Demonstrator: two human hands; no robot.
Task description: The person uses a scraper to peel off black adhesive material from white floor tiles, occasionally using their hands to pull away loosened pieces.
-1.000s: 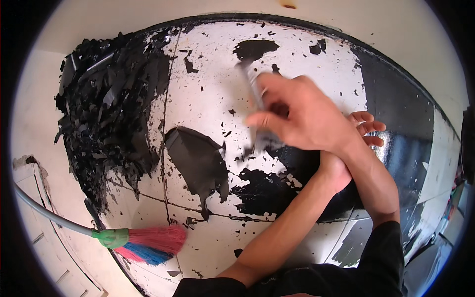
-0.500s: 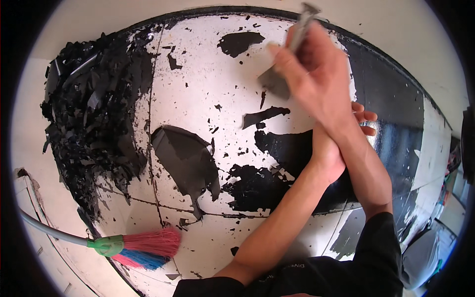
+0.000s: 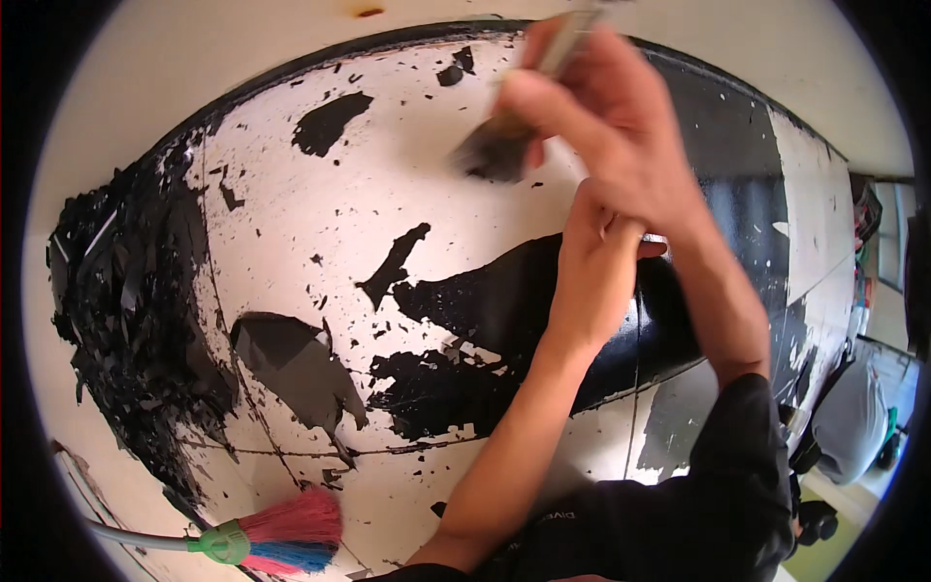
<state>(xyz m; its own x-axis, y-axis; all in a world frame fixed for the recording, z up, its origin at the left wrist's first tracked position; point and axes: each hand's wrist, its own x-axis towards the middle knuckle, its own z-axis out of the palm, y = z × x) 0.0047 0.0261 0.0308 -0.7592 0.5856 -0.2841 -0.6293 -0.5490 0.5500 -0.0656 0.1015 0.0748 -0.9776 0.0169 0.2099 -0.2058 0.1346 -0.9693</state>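
Note:
My right hand (image 3: pixel 621 126) is closed around the handle of a scraper (image 3: pixel 564 50), blurred by motion. The scraper's wide dark end hangs over the bared white tiled surface (image 3: pixel 427 126). Below the right wrist, my left hand (image 3: pixel 596 252) is crossed by the right forearm. Its fingers look curled and are partly hidden; a small bright strip shows by them, too small to name. Shiny black coating (image 3: pixel 514 291) lies beneath and left of the left forearm. A torn strip of black film (image 3: pixel 396 264) and a larger loose grey-black sheet (image 3: pixel 296 369) lie to the left.
Black peeled scraps form a large heap (image 3: pixel 136 310) at the far left. A broom (image 3: pixel 291 529) with pink and blue bristles lies at the lower left. Dark coating (image 3: pixel 722 126) covers the tiles on the right. A grey rounded object (image 3: pixel 849 422) stands at the right edge.
The view has shifted, so the floor patches sit farther left. My right hand has moved the scraper over the tiles. My left hand's fingers, spread before, now look curled.

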